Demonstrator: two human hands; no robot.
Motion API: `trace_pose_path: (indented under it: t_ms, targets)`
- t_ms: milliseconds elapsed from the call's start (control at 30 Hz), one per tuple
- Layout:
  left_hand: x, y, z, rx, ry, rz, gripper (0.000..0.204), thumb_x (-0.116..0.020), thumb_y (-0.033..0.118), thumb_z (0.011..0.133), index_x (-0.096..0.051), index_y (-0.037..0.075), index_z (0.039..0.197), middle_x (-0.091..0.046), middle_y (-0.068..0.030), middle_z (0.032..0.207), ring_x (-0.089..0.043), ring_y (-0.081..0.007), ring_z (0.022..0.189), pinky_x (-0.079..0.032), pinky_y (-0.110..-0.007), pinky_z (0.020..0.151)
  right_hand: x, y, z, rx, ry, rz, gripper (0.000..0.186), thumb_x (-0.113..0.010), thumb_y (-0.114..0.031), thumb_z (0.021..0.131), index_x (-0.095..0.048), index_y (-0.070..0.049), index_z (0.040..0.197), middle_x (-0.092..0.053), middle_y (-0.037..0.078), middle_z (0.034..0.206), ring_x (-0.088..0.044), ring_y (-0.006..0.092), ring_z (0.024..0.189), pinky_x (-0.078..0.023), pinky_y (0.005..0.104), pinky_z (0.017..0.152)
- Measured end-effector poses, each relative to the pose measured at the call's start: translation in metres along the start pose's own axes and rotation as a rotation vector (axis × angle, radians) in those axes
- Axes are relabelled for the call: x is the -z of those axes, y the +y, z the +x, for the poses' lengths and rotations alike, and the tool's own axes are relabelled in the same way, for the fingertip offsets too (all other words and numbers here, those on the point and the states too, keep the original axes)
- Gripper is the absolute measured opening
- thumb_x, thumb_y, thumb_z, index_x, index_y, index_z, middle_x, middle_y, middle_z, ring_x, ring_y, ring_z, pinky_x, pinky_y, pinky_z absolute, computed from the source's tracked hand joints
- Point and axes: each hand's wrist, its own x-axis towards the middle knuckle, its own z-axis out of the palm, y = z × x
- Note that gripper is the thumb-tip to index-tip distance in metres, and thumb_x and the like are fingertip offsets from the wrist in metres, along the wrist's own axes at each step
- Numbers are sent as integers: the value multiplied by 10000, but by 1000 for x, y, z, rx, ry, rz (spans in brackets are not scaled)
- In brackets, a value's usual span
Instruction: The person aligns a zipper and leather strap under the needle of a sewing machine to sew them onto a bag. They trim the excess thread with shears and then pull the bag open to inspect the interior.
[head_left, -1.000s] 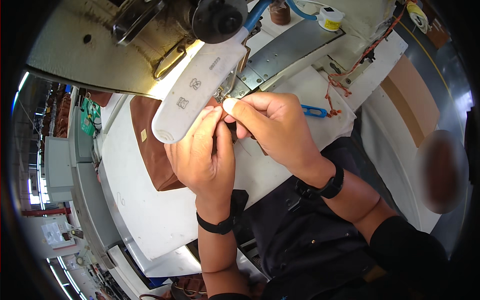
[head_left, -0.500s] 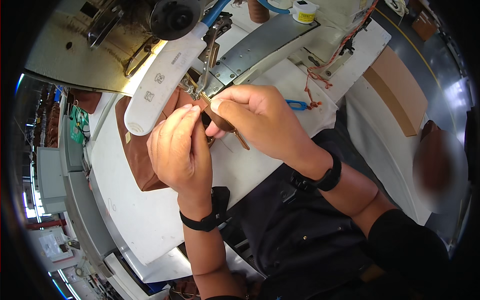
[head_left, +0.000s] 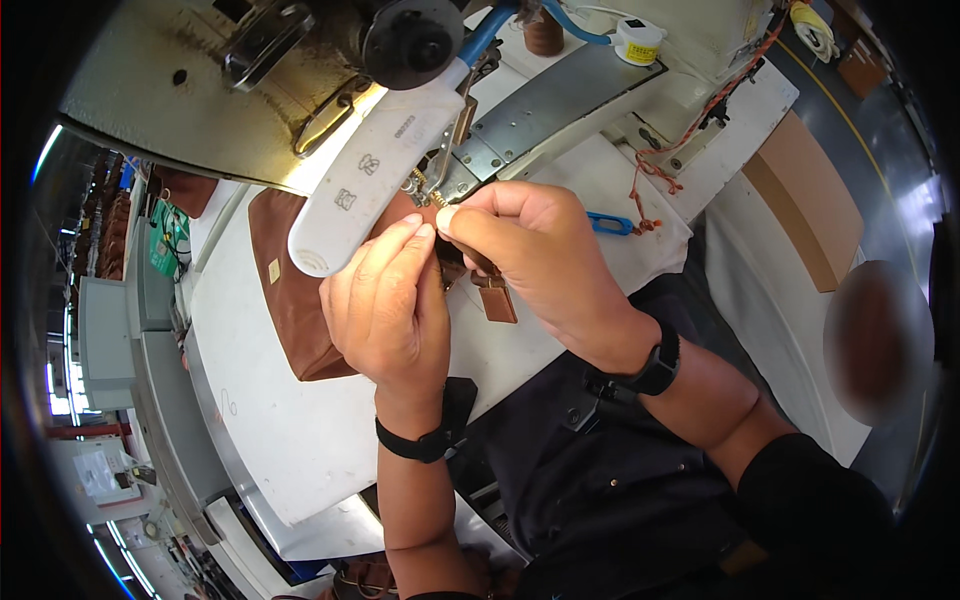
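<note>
My left hand (head_left: pixel 385 300) has its fingertips closed on a brown leather piece beside the presser foot (head_left: pixel 425 185) of a sewing machine. Just right of it, my right hand (head_left: pixel 545 260) pinches a brass-toothed zipper (head_left: pixel 439 198) on that leather, thumb on top. A small brown tab (head_left: pixel 497 301) hangs below my right fingers. The brown bag body (head_left: pixel 290 290) lies to the left, partly under a long white plastic housing (head_left: pixel 350 180) that covers part of the work. What lies beneath my fingers is hidden.
A white worktable (head_left: pixel 260 440) surrounds the work. A blue plastic tool (head_left: pixel 608 223) and orange cord (head_left: pixel 642 200) lie at right, near a metal machine plate (head_left: pixel 530 120). A thread cone (head_left: pixel 543 33) stands at the back. A cardboard piece (head_left: pixel 815 200) is at far right.
The zipper's length that showed below my right fingers half a second ago is now mostly hidden, and the tab dangles face-on. The whole view has shifted slightly; both hands stay at the foot.
</note>
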Motion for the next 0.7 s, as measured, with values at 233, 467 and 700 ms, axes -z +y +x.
trace_pose_path:
  t_ms: [233, 467, 700]
  targets:
    - [-8, -7, 4, 6, 7, -66, 203, -828, -15, 833, -787, 60, 1017, -807, -57, 1065, -744, -233, 981, -522, -358, 887, -1, -7, 2, 42, 41, -59, 212, -681, -137, 1019, -726, 24, 890, -683, 21, 780, -613, 72, 701, -486, 245, 635]
    - [-8, -11, 7, 1, 4, -97, 195, -829, -33, 824, -785, 45, 997, -809, -73, 1051, -752, -261, 1005, -542, -390, 921, 15, -11, 8, 181, -3, -342, 295, -658, -159, 991, -698, 69, 806, -640, 3, 652, -495, 33, 628, -424, 263, 556]
    - [-10, -13, 13, 5, -6, -115, 182, -824, -63, 814, -781, 20, 971, -807, -90, 1024, -750, -285, 1001, -560, -409, 947, 18, -38, -5, 59, 28, -698, 234, -664, -138, 1027, -770, 67, 991, -755, 40, 841, -670, 56, 773, -541, 233, 715]
